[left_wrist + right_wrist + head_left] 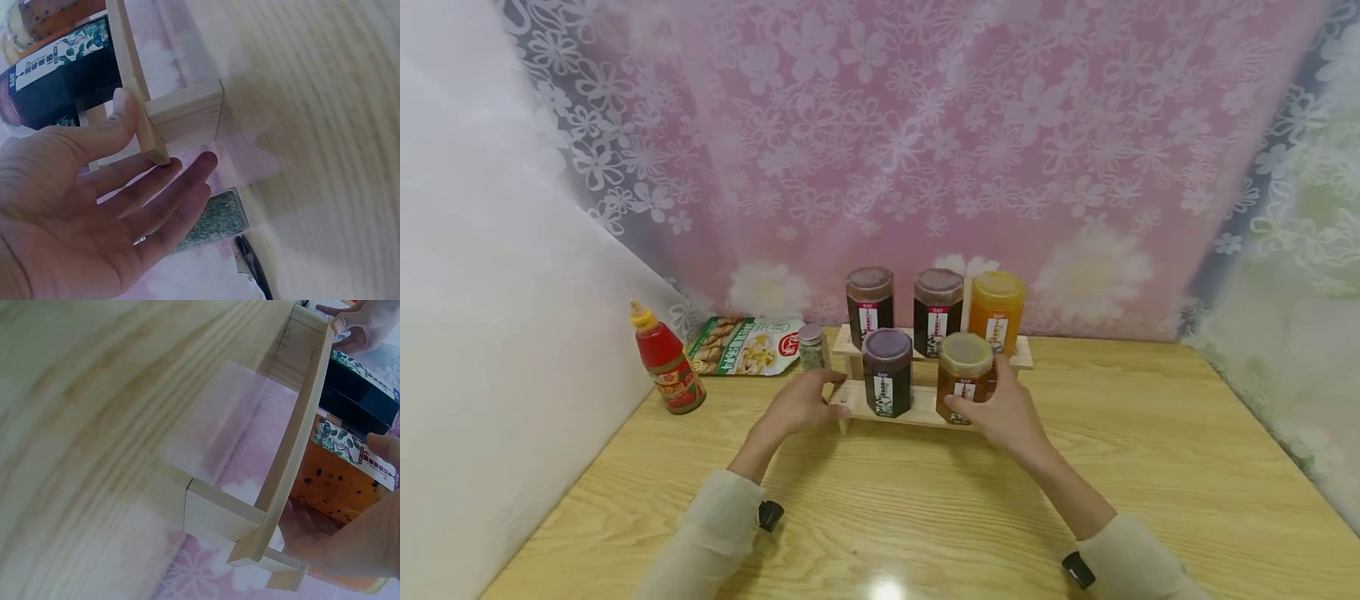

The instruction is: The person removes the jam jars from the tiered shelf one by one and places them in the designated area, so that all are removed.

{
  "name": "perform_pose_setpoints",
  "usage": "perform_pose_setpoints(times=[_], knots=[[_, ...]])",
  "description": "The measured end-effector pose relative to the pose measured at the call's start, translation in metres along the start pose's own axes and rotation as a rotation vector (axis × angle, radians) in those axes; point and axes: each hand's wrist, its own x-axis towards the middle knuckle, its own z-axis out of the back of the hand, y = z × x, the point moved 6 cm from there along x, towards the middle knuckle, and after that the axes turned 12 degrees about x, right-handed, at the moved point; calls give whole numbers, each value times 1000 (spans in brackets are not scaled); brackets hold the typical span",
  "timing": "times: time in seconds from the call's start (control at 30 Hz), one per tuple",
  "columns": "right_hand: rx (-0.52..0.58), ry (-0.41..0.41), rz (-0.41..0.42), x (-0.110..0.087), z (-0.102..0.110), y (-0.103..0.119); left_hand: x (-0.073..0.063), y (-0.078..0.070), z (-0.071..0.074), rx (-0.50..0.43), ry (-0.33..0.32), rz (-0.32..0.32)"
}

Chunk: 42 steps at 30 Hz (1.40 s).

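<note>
A two-step wooden rack stands on the table with several hexagonal jars on it. My left hand pinches the left end of its lower shelf, thumb on the board and fingers behind the edge, as the left wrist view shows. My right hand grips an amber jar with dark seeds at the right of the lower shelf, thumb across its label. Beside it stands a dark jar with a purple lid. Two dark jars and a yellow-orange jar are on the upper step.
Left of the rack are a small glass jar of green flakes, a green-and-white food packet and a red squeeze bottle with a yellow cap. A floral curtain hangs behind the wood-grain table.
</note>
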Motion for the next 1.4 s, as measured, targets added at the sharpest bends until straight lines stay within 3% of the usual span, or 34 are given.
perform_pose_setpoints(times=[0.37, 0.63, 0.93, 1.4], knots=[[-34, 27, -4, -12, 16, -3, 0, -4, 3, 69, 6, 34], [98, 47, -79, -29, 37, -14, 0, -4, 2, 81, 8, 22], [158, 13, -51, -36, 66, -25, 3, -4, 3, 95, 1, 32], [31, -51, -121, -34, 133, -56, 1, -5, 5, 109, 10, 31]])
